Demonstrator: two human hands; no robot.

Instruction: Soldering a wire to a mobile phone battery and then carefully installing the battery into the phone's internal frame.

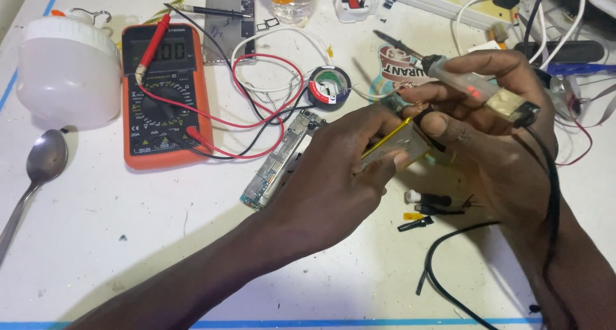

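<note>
now left hand point(333, 176) pinches flat gold battery pack point(396, 145) steady; right hand point(494, 131) grips soldering iron point(478, 89), tip angled at its terminals.

A flat, gold-coloured battery pack point(393, 145) sits tilted above the white table, pinched at its edges by fingers, while a soldering iron point(475, 89) with a translucent handle and a red glow inside lies slantwise over it, its dark tip pointing up-left.

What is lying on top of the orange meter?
A red probe and red and black wires lie across the orange meter. Its dial is partly covered by them.
</note>
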